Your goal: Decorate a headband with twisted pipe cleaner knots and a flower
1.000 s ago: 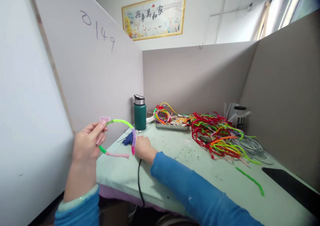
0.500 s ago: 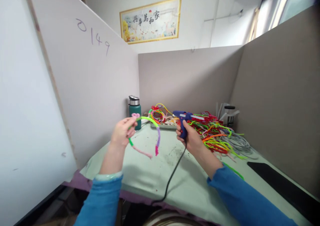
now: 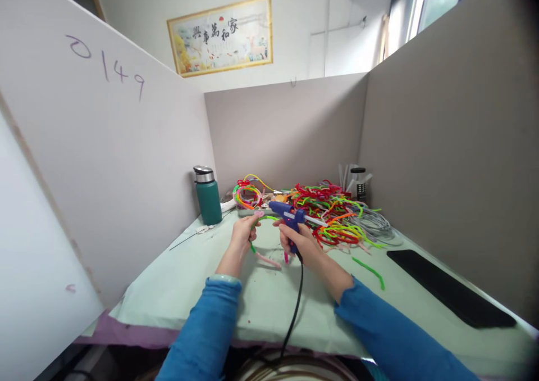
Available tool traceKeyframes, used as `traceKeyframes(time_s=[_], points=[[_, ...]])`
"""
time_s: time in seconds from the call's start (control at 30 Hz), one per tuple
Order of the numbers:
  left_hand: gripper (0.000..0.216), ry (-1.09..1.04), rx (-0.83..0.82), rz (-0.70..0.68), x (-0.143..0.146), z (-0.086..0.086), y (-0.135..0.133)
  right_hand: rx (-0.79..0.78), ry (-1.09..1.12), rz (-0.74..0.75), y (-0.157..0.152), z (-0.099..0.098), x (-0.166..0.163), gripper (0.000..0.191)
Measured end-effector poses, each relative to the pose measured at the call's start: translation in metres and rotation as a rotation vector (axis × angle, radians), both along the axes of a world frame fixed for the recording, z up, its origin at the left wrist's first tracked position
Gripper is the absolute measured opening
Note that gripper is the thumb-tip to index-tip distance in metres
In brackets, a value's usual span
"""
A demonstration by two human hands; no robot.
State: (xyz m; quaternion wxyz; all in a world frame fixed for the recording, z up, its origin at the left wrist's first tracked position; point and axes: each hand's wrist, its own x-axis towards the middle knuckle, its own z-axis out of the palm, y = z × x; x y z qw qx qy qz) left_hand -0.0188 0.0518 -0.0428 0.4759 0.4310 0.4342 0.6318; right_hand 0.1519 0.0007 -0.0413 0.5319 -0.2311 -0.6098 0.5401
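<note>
Item 1: fuzzy-wire hoop [image 3: 268,218], multicoloured, ends apart; hanging at the centre of the frame. The left hand [image 3: 242,236] is holding it, thumb and fingers closing narrowly on it beside a small pink looped piece [image 3: 259,214]. A pale pink end is trailing below the fingers; a magenta end is showing beneath the right hand, the stretch above it mostly hidden.

Item 2: blue glue gun [image 3: 291,218], just right of centre. The right hand [image 3: 304,243] is wrapping its fingers around the handle; whether one is pressing the trigger, I cannot tell. The nozzle is pointing left, a white glue stick [image 3: 315,221] is projecting from the back, and a black cord [image 3: 298,296] is running down to the lower edge.

Change: half a second ago the gun was standing well apart from the hoop; now the two hands are working close together, the nozzle lying near the pink piece. Contact is not discernible. For the work, this is apparently meaning that fetching is over and lining up is under way.

Surroundings: a green bottle [image 3: 208,201] standing left of centre; a tangled pile of coloured strands [image 3: 324,195] lying right of centre; one loose green strand [image 3: 370,269] resting lower right.
</note>
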Motion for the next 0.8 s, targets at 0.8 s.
traceKeyframes(time_s=[0.8], points=[[0.032, -0.148, -0.137, -0.018, 0.001, 0.007, -0.004, 0.053, -0.358, -0.109, 0.013, -0.022, 0.003, 0.034]])
